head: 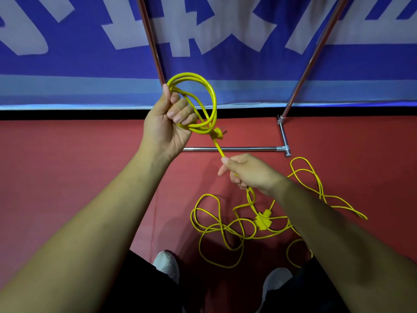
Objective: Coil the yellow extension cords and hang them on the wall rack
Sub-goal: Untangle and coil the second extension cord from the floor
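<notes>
Gripping a small coil [203, 98] of yellow cord, the left hand [168, 123] has its fingers curled round a few loops, thumb up, held in front of the banner [225, 64]. A plug [217, 133] dangles at the bottom of the bundle. From there one strand runs down, pulled fairly straight, into the right hand [246, 171], which is closed round it in a loose fist, forefinger pointing forward.

This cord looks light and thin, limp rather than springy, with a smooth jacket that should slide through a loose fist. It flops into figure-eights, so I judge it will twist and kink if fed in carelessly. The best hold is where the loops cross, all strands pinched together. The plug is the one hard lump.

Most of the work lies below: the loose cord [225, 227] sprawls over the red floor [67, 166] in overlapping loops, with a yellow socket block [262, 220] in the middle that could snag on a crossing strand.

Watch the surroundings. The chrome rack [232, 149] stands just ahead, its foot bar on the floor near the tangle, uprights rising past the coil. White shoes [168, 265] stand close to the nearest loops, so treading on the cord is a risk.
</notes>
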`<state>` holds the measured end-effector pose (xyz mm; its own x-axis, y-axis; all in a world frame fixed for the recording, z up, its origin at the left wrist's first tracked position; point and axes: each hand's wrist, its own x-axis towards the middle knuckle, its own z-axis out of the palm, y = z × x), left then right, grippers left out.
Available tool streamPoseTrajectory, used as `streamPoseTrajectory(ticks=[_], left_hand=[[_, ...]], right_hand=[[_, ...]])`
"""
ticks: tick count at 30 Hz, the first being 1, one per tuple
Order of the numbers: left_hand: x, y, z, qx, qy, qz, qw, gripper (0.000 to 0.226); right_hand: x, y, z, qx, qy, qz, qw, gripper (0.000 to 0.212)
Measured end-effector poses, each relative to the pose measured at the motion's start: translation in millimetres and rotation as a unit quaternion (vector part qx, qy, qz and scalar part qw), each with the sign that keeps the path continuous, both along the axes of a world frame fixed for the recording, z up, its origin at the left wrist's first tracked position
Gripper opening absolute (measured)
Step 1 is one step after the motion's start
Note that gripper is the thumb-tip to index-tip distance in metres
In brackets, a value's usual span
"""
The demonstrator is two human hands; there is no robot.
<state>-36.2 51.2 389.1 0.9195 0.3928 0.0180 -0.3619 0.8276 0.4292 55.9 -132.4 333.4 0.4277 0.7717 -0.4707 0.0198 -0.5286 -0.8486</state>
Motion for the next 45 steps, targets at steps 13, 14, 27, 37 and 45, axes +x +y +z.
streamPoseTrajectory(ticks=[13, 14, 27, 37, 45], left_hand=[[3, -14, -3, 0.318, 0.227, 0.131, 0.911, 0.032], [3, -17, -3, 0.343, 0.242, 0.14, 0.897, 0.03], [10, -44, 3, 0.37, 0.338, 0.071, 0.862, 0.045], [-2, -44, -9, 0.639, 0.232, -0.168, 0.714, 0.06], [-7, -35, -16, 0.705, 0.235, -0.211, 0.635, 0.034]], right_hand=[[14, -16, 36, -0.017, -0.07, 0.081, 0.994, 0.022], [12, -14, 38, -0.008, -0.044, 0.071, 0.997, 0.02], [17, -25, 64, 0.095, 0.211, 0.134, 0.964, 0.046], [35, -34, 71, 0.103, 0.214, 0.137, 0.962, 0.044], [45, -28, 67, 0.174, 0.089, 0.105, 0.975, 0.039]])
